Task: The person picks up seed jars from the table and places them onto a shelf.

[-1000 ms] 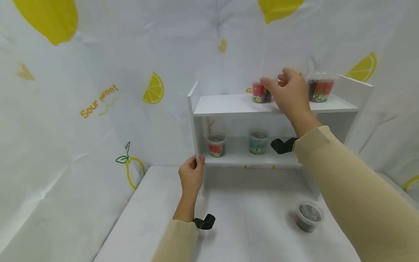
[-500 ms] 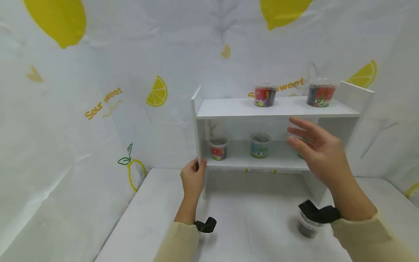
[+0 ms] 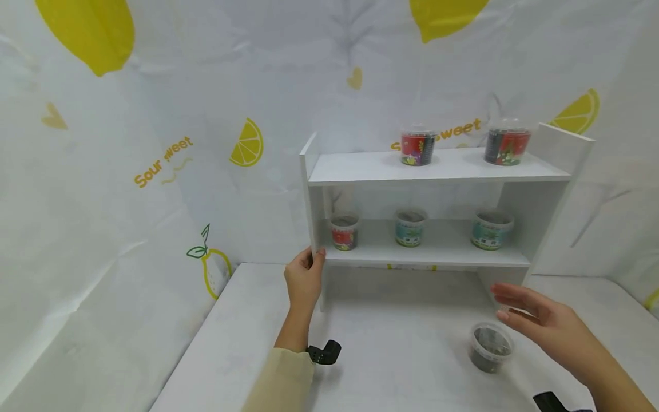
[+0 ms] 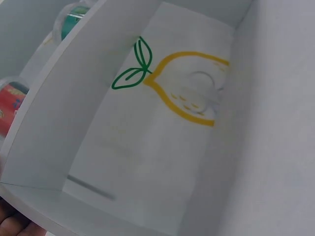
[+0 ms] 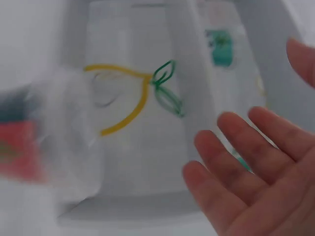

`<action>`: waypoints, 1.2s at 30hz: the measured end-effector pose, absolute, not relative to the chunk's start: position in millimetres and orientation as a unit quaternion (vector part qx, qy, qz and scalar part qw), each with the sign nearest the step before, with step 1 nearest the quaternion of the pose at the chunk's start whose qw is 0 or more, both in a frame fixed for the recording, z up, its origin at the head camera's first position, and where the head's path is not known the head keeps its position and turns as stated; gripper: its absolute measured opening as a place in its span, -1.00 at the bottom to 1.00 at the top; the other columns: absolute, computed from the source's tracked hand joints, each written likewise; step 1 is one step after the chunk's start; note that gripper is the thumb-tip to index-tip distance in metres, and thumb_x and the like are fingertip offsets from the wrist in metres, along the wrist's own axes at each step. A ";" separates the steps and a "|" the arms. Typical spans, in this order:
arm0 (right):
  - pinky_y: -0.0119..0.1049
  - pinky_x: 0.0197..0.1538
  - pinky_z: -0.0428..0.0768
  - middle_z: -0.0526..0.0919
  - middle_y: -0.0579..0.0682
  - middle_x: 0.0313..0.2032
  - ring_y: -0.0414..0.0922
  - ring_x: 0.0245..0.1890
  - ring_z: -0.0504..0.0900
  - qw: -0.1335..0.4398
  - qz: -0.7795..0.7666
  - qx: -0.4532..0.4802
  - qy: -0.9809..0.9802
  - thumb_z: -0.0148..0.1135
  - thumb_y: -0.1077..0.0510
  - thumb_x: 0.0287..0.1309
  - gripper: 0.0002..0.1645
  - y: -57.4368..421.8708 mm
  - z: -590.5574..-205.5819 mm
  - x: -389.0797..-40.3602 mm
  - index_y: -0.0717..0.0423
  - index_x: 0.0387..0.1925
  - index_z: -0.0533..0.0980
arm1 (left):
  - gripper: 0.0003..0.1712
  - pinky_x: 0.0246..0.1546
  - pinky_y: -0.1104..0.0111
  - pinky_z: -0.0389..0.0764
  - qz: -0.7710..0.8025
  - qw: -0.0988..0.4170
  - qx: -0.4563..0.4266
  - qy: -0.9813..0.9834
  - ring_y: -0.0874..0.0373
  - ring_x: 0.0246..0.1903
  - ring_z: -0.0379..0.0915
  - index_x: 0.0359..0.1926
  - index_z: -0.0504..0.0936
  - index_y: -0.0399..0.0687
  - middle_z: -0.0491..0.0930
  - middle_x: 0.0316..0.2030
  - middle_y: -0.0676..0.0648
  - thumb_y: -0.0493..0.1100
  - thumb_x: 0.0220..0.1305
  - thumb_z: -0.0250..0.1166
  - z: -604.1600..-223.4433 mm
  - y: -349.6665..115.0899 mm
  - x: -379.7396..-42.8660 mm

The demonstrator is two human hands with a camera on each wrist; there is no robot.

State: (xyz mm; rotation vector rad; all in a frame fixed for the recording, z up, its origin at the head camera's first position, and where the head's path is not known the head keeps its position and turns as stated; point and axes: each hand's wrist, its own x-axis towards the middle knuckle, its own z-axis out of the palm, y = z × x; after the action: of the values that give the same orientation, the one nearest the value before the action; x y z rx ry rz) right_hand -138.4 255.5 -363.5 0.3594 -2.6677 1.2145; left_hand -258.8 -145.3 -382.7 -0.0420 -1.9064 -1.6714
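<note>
My left hand grips the left side panel of a white two-tier shelf, thumb on the near side. Its fingertips barely show in the left wrist view's bottom left corner. My right hand hangs with fingers spread and relaxed, just right of a lidded plastic cup on the table, and holds nothing. In the right wrist view that cup is a blur with a red and dark label. Two red-labelled cups stand on the top tier: one mid-shelf, one to the right.
On the lower tier stand a red-labelled cup at left, a teal-labelled cup in the middle and another teal cup at right. A white table lies below, before a lemon-print backdrop.
My right hand has let go of the middle cup on the top tier and come down and right, beside the cup on the table. The left hand keeps its hold on the shelf.
</note>
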 end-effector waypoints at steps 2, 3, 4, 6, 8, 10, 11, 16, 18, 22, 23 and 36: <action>-0.57 -0.14 0.57 0.43 -0.66 0.08 -0.64 0.00 0.46 0.044 0.414 0.128 -0.900 0.22 0.06 0.35 -0.35 265.2 -376.6 -139.9 0.10 0.39 0.30 | -0.65 -0.11 0.19 0.70 -0.630 0.303 -0.020 -0.715 -0.03 -0.09 0.68 -0.01 0.66 -0.41 0.71 -0.13 -0.29 -0.20 0.32 0.30 -383.4 -145.4 -258.8; -0.55 -0.12 0.58 0.42 -0.65 0.11 -0.64 0.03 0.44 0.026 0.414 0.135 -0.900 0.21 0.07 0.35 -0.34 269.4 -382.8 -141.1 0.11 0.40 0.29 | -0.65 -0.11 0.20 0.70 -0.631 0.305 -0.023 -0.713 -0.01 -0.09 0.69 -0.01 0.67 -0.38 0.71 -0.13 -0.27 -0.17 0.32 0.31 -384.3 -145.8 -259.1; -0.54 -0.10 0.59 0.42 -0.64 0.13 -0.64 0.05 0.43 0.008 0.415 0.143 -0.898 0.21 0.09 0.35 -0.33 273.2 -388.9 -142.2 0.12 0.41 0.27 | -0.64 -0.11 0.22 0.70 -0.633 0.305 -0.025 -0.711 0.01 -0.09 0.69 -0.01 0.67 -0.35 0.72 -0.12 -0.25 -0.14 0.32 0.32 -384.9 -146.0 -259.3; -0.54 -0.07 0.58 0.38 -0.65 0.16 -0.65 0.08 0.39 -0.030 0.421 0.160 -0.892 0.20 0.11 0.35 -0.30 280.9 -399.4 -144.8 0.15 0.43 0.22 | -0.63 -0.11 0.25 0.69 -0.635 0.303 -0.029 -0.709 0.04 -0.09 0.69 -0.01 0.68 -0.32 0.72 -0.12 -0.23 -0.11 0.32 0.32 -386.7 -146.3 -258.8; -0.54 -0.04 0.57 0.34 -0.67 0.20 -0.65 0.12 0.36 -0.069 0.431 0.179 -0.882 0.18 0.15 0.35 -0.28 287.7 -407.1 -146.6 0.18 0.45 0.18 | -0.62 -0.11 0.27 0.69 -0.638 0.298 -0.030 -0.709 0.05 -0.09 0.69 -0.01 0.68 -0.31 0.73 -0.13 -0.21 -0.09 0.32 0.32 -388.4 -146.5 -257.9; -0.56 -0.04 0.55 0.29 -0.71 0.20 -0.68 0.11 0.33 -0.114 0.448 0.187 -0.867 0.18 0.17 0.35 -0.24 293.3 -413.1 -149.0 0.22 0.47 0.12 | -0.62 -0.12 0.28 0.69 -0.638 0.296 -0.030 -0.710 0.05 -0.09 0.69 -0.01 0.68 -0.32 0.73 -0.13 -0.21 -0.09 0.32 0.32 -389.7 -146.5 -256.8; -0.56 -0.04 0.54 0.28 -0.71 0.21 -0.68 0.11 0.33 -0.130 0.453 0.188 -0.862 0.17 0.18 0.34 -0.23 295.0 -415.5 -149.9 0.22 0.48 0.11 | -0.62 -0.12 0.28 0.69 -0.637 0.297 -0.029 -0.711 0.05 -0.09 0.69 -0.01 0.68 -0.33 0.73 -0.13 -0.21 -0.10 0.32 0.31 -390.0 -146.5 -256.3; -0.56 -0.07 0.52 0.36 -0.15 0.35 -0.65 0.06 0.35 -0.147 0.437 0.175 -0.870 0.24 0.14 0.30 -0.19 295.6 -423.2 -155.7 0.15 0.48 0.14 | -0.63 -0.13 0.28 0.70 -0.632 0.308 -0.030 -0.710 0.07 -0.11 0.69 -0.02 0.68 -0.35 0.73 -0.14 -0.21 -0.12 0.31 0.31 -388.5 -147.1 -257.3; -0.55 -0.08 0.53 0.33 0.19 0.37 -0.62 0.06 0.38 -0.141 0.428 0.164 -0.877 0.27 0.11 0.28 -0.18 294.5 -425.3 -157.5 0.16 0.47 0.15 | -0.63 -0.14 0.28 0.70 -0.630 0.311 -0.033 -0.711 0.07 -0.11 0.70 -0.02 0.68 -0.34 0.73 -0.15 -0.21 -0.12 0.31 0.31 -387.6 -147.2 -258.6; -0.56 -0.12 0.53 0.23 0.43 0.38 -0.55 0.02 0.43 -0.161 0.436 0.123 -0.877 0.33 0.03 0.22 -0.07 293.5 -429.5 -160.4 0.25 0.47 0.11 | -0.62 -0.13 0.26 0.70 -0.629 0.311 -0.035 -0.712 0.07 -0.11 0.69 -0.02 0.68 -0.33 0.73 -0.14 -0.22 -0.10 0.32 0.32 -386.7 -146.9 -259.8; -0.57 -0.12 0.52 0.22 0.45 0.37 -0.57 0.01 0.42 -0.165 0.439 0.121 -0.875 0.33 0.03 0.22 -0.05 293.7 -430.4 -160.7 0.28 0.47 0.10 | -0.62 -0.12 0.25 0.69 -0.629 0.310 -0.035 -0.712 0.06 -0.10 0.69 -0.01 0.68 -0.33 0.72 -0.13 -0.22 -0.10 0.32 0.32 -386.3 -146.9 -259.5; -0.51 -0.12 0.56 0.34 0.25 0.33 -0.52 -0.06 0.45 -0.162 0.489 0.113 -0.849 0.30 0.09 0.24 -0.05 288.3 -444.4 -162.0 0.33 0.47 0.03 | -0.66 -0.08 0.17 0.68 -0.620 0.303 -0.027 -0.723 -0.09 -0.05 0.66 0.00 0.62 -0.51 0.67 -0.10 -0.36 -0.28 0.34 0.26 -361.8 -139.7 -237.1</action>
State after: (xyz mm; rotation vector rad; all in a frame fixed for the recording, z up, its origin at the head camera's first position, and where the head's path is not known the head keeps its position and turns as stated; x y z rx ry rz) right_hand -162.0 288.3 -444.4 0.3975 -2.9849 1.7201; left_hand -237.1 -139.7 -361.8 -0.0721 -1.9167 -1.6450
